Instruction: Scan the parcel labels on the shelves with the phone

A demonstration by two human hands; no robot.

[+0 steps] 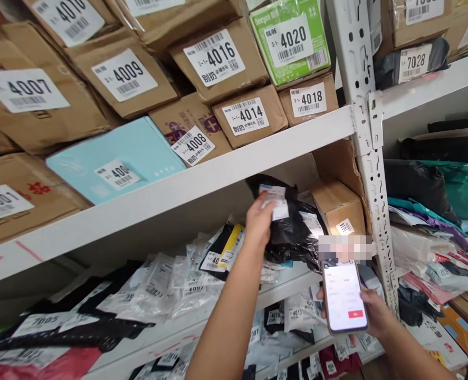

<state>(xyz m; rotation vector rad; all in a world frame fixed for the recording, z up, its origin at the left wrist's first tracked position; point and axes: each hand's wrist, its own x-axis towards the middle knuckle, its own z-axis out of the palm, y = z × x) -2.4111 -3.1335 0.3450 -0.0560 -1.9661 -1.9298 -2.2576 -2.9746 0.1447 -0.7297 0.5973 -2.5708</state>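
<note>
Reaching onto the middle shelf, my left hand (pixel 259 219) pinches a black plastic parcel bag (pixel 287 224) near the white label (pixel 280 203) on it. My right hand (pixel 372 311) is wrapped round a smartphone (pixel 344 295), held upright below the shelf's right end. The phone's screen is lit, with a red button low on it and a blurred patch at its top. Behind the black bag lies another dark parcel with a white label (pixel 312 224). Beside them stands a small brown carton (pixel 336 203) with a numbered sticker.
Cartons such as the one labelled 4014 (pixel 251 121) and a green box (pixel 291 42) fill the upper shelf. Its white front beam (pixel 202 182) crosses above my arms. A perforated post (pixel 362 105) rises at right. Flat clear-bagged parcels (pixel 158 287) cover the middle shelf's left.
</note>
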